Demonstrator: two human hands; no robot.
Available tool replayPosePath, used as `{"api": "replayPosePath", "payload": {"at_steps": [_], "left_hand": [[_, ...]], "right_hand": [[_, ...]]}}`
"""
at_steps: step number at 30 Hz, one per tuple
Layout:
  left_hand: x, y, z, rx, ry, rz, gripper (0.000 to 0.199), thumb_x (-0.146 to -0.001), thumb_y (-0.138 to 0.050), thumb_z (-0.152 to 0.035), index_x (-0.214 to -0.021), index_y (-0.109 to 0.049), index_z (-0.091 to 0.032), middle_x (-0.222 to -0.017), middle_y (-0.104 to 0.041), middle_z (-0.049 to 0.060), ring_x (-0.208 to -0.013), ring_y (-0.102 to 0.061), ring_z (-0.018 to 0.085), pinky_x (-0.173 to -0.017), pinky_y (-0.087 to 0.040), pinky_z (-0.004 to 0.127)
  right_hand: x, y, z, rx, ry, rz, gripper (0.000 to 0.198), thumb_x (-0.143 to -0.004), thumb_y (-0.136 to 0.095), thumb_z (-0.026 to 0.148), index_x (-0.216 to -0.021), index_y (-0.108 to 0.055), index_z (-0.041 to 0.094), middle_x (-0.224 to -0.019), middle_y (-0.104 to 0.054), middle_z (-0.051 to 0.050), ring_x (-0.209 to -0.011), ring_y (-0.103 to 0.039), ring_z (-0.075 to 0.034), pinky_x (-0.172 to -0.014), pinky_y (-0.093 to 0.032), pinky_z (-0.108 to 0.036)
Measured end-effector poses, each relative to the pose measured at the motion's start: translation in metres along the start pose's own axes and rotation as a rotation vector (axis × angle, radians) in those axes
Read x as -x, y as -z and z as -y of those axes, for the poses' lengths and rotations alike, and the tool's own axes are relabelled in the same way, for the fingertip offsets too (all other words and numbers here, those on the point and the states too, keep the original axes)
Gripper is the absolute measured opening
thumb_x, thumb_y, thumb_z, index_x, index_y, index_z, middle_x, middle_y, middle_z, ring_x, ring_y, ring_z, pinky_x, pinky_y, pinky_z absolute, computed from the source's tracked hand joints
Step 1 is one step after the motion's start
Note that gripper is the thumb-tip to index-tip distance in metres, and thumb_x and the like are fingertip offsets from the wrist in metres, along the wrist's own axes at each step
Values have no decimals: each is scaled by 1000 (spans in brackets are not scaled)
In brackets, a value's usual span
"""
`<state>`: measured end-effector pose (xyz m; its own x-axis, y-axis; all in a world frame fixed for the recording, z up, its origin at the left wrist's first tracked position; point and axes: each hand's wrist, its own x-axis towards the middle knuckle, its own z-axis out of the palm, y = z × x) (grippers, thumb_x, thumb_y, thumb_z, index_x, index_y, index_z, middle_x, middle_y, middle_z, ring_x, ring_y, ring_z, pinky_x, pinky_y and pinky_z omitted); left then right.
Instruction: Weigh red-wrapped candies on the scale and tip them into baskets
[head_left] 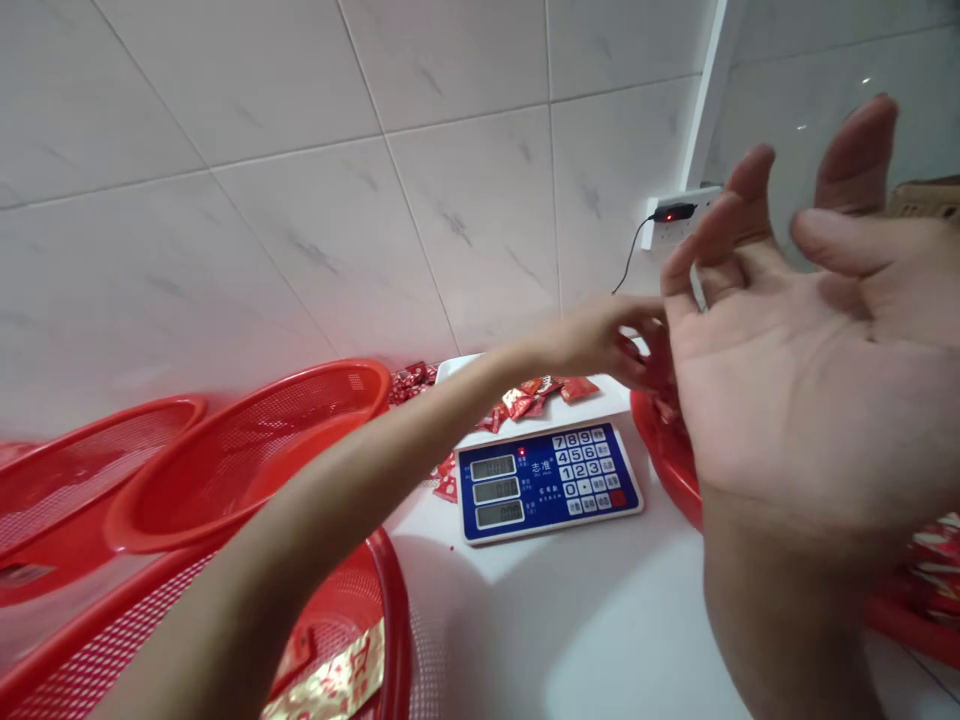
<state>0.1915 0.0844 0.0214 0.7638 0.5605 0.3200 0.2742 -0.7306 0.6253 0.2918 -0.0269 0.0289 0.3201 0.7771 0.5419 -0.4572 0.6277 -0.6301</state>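
- The left hand [600,340] stretched far across the table, past the scale [547,480], and reached the rim of the right basket [667,460]; its fingers curled in as though pinching something, but the right hand [810,370] blocked the view, so whether it held a packet could not be told.
- The right hand hung raised close to the camera, palm up, fingers loosely spread and slightly bent, with nothing in it.
- Red packets [536,395] lay heaped on the scale's white pan, just beside the left hand, likely set there to be weighed.
- More packets [412,380] sat behind the pan against the tiled wall, and a few had spilled onto the table beside the scale.
- The scale's display faced the person, readouts lit; its cord ran up to a wall socket [675,215].
- Red mesh baskets [247,460] sat tilted and overlapping on the left, under the reaching arm; the nearest held a red-and-gold wrapper [337,680].
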Motion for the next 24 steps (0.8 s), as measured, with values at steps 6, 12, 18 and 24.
{"api": "replayPosePath", "payload": {"at_steps": [6,12,18,24], "left_hand": [[59,71,14,141,177,-261,38,-58,-79,-18,-87,-53,-21,-78,-62,-4,-73,-62,13,-67,-53,24],[87,83,41,67,263,-369,37,-58,-80,-19,-85,-54,-20,-71,-59,-6,-70,-62,11,-64,-54,20],[91,76,64,128,359,-398,28,-67,-69,-12,-85,-49,-21,-69,-66,-2,-62,-68,15,-51,-56,23],[99,81,39,148,300,-554,32,-74,-72,-12,-93,-48,-22,-79,-70,-2,-67,-71,15,-54,-56,22]], "right_hand": [[-14,-6,-45,210,168,39,39,-82,-46,20,-121,-46,25,-134,-53,-6,-132,-50,-19,-117,-38,-44],[-34,3,-130,522,-244,143,51,-72,-59,19,-122,-52,26,-138,-52,-10,-137,-44,-29,-116,-36,-55],[-35,8,-154,590,-293,148,53,-70,-55,16,-121,-52,27,-140,-50,-11,-136,-45,-30,-117,-33,-56],[-37,5,-143,520,-105,117,46,-73,-48,13,-117,-52,25,-139,-54,-6,-130,-51,-22,-116,-37,-48]]}}
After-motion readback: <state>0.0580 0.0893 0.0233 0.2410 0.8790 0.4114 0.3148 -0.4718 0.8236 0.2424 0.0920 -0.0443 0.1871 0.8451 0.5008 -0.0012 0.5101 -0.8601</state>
